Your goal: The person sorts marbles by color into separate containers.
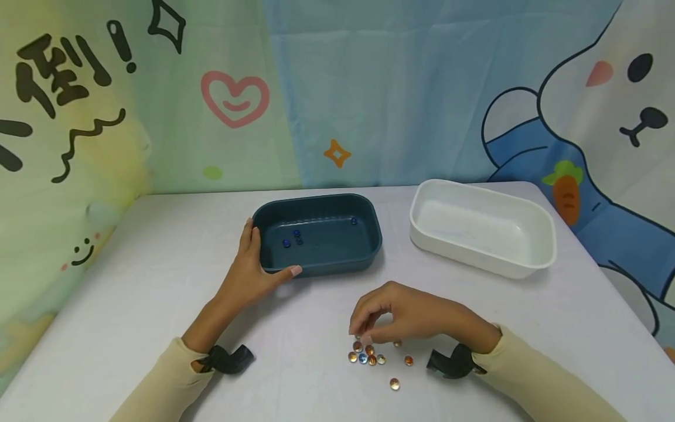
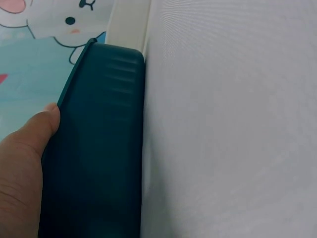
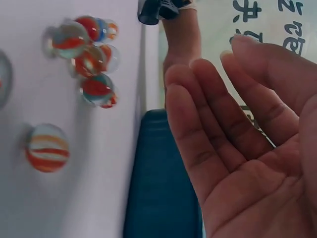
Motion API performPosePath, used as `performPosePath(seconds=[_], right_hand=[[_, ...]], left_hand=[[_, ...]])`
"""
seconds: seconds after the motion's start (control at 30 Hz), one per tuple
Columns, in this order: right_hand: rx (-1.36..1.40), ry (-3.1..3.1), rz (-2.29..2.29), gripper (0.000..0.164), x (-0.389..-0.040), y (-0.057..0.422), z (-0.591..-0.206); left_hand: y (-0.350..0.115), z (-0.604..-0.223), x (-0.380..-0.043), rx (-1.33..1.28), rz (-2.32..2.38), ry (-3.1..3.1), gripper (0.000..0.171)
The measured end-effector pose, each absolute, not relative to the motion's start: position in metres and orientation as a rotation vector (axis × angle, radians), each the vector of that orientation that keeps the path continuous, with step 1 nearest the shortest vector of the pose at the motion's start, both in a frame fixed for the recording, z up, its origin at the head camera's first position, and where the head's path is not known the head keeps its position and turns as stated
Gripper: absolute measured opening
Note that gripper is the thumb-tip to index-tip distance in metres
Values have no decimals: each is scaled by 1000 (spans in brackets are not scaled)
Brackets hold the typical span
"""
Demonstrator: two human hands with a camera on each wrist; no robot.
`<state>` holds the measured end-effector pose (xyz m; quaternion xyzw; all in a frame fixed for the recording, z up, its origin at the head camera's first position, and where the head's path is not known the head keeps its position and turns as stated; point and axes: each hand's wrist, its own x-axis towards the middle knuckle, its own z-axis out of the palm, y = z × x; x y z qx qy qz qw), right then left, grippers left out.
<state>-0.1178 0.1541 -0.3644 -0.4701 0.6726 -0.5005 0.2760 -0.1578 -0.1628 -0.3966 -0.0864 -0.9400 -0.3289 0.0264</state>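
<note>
My left hand (image 1: 253,266) holds the left end of a dark teal tray (image 1: 337,270), fingers along its end and thumb on the front rim. In the left wrist view the thumb (image 2: 37,131) lies on the edge of the tray (image 2: 99,134). Several dark blue marbles (image 1: 286,243) lie inside. My right hand (image 1: 403,310) hovers over a cluster of glass marbles (image 1: 372,360), thumb and fingers loosely bent, fingertips close above them. The right wrist view shows the right hand (image 3: 247,134) with no marble between its fingers, beside orange-swirled marbles (image 3: 89,62).
A white tray (image 1: 482,258) stands at the back right, beside the teal one. Single marbles (image 1: 394,384) lie apart from the cluster, towards the front. A white cloth covers the table (image 1: 158,264), and a printed curtain (image 1: 390,88) hangs behind it.
</note>
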Motion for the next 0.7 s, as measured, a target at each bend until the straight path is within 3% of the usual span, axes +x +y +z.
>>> performPosePath(seconds=[0.7], right_hand=[[-1313,1989,-1006,12,-103,148,-370]], left_hand=[[-163,-395,-155,-278,-1003,-2910,125]])
